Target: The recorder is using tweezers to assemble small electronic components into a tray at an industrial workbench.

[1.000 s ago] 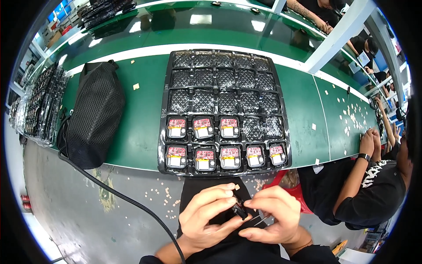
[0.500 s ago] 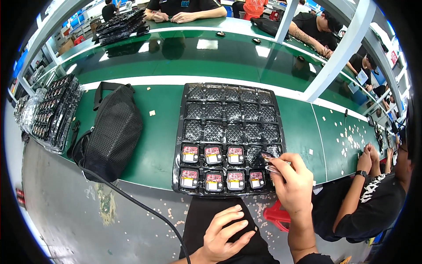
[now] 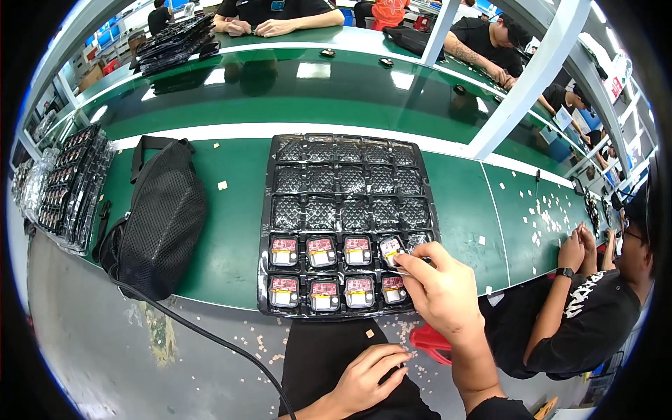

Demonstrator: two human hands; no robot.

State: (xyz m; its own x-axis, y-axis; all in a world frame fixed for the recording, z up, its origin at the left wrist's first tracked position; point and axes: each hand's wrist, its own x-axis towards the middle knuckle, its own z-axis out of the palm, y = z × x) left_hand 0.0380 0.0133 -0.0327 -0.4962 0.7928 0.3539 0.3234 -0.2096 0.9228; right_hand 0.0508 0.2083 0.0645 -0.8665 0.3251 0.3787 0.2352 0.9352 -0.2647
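A black plastic tray (image 3: 351, 184) with rows of compartments lies on the green bench before me. Its two nearest rows hold several small square devices (image 3: 321, 251), each with a red, white and yellow face. With thumb and fingers closed, my right hand (image 3: 443, 288) grips another small square device (image 3: 391, 250), tilted over the fourth compartment of the second row from me. A thin metallic strip shows below those fingers; its kind I cannot make out. My left hand (image 3: 371, 376) rests over my lap, empty, its fingers stretched out.
Left of the tray lies a black mesh bag (image 3: 162, 222), with a black cable (image 3: 210, 334) running down from it. Stacked trays (image 3: 68, 189) stand at the far left. A co-worker (image 3: 595, 308) sits at the right, near scattered small tan pieces (image 3: 549, 215). A pale post (image 3: 528, 84) rises behind.
My right hand has moved left, bringing the small device from the tray's right edge to over the fourth compartment. My left hand's fingers have drawn closer together. The whole view has shifted slightly.
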